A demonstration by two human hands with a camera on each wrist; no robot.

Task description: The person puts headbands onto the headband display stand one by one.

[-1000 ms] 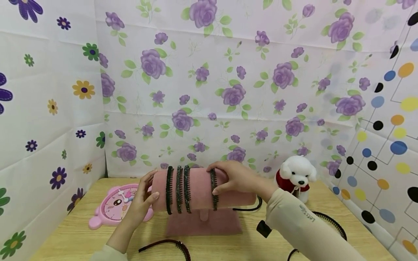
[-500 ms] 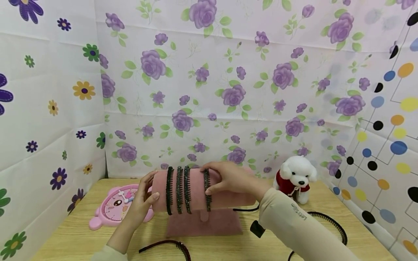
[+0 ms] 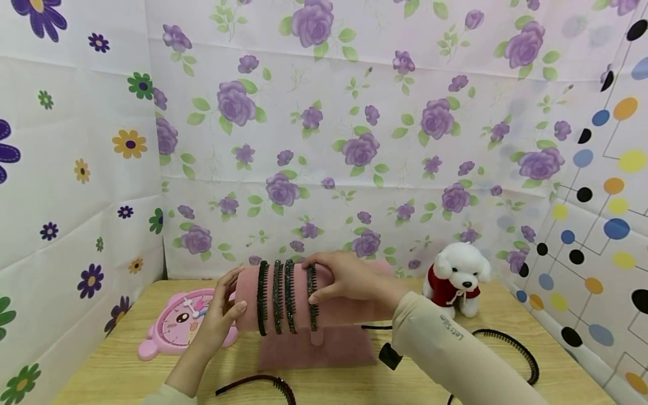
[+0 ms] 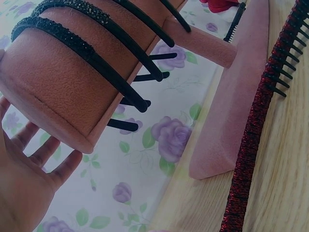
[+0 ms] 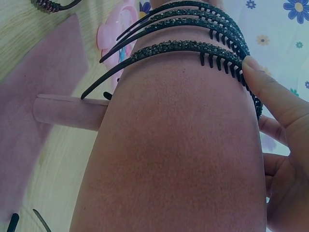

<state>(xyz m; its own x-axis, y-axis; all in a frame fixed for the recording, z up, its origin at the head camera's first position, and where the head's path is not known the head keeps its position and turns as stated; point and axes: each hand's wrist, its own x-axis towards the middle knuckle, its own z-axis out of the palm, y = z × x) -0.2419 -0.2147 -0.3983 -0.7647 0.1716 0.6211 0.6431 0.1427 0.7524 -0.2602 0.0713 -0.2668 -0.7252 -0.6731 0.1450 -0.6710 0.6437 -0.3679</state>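
A pink velvety headband stand (image 3: 344,306) with a thick horizontal roll on a post and base stands on the table. Several black glittery toothed headbands sit round its left half. My left hand (image 3: 219,309) holds the roll's left end, thumb in front and fingers behind; in the left wrist view those fingers touch the end's edge. My right hand (image 3: 349,278) grips the rightmost headband (image 3: 312,298), thumb on its front and fingers over the top. In the right wrist view the thumb presses this headband (image 5: 178,46), which stands slightly apart from the others.
A pink clock (image 3: 174,323) lies at the left. At the back right sits a white toy dog (image 3: 462,273) in red. A dark red headband (image 3: 268,379) lies in front of the stand, a black toothed one (image 3: 523,351) at the right. Patterned cloth walls surround the table.
My right hand has slid the rightmost headband leftward along the roll, closer to the others. The left hand has stayed at the roll's left end.
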